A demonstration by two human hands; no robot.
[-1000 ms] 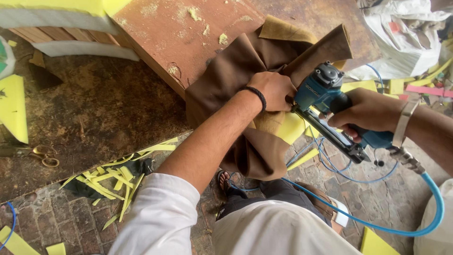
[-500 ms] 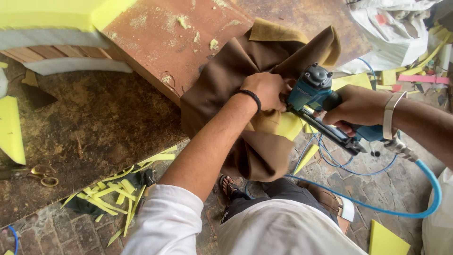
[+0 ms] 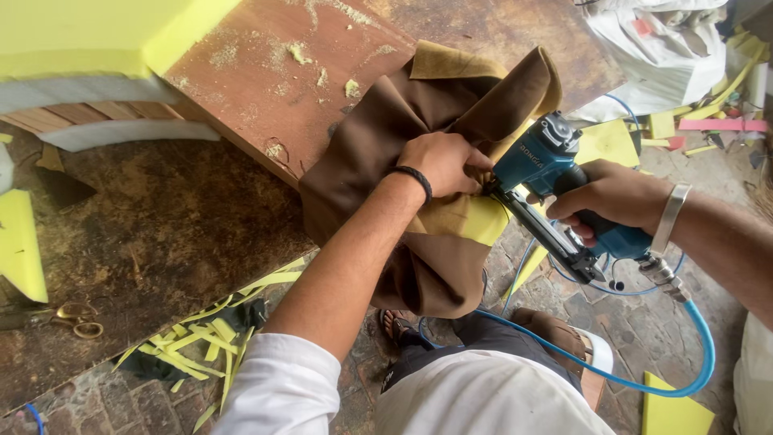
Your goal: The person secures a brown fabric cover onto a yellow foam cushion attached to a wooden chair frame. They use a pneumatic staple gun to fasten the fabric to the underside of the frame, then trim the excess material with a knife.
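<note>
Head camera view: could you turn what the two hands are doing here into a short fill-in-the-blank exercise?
1. The right hand holds a blue ____ gun fed by a blue air hose.
2. The left hand pinches the ____ fabric over yellow foam.
3. The left wrist wears a ____ band.

Missing words: staple; brown; black

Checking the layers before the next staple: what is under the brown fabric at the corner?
Yellow foam shows below the brown fabric beside the left hand. The fabric also lies over the reddish wooden panel. The corner beneath the bunched folds is covered and cannot be seen.
</note>
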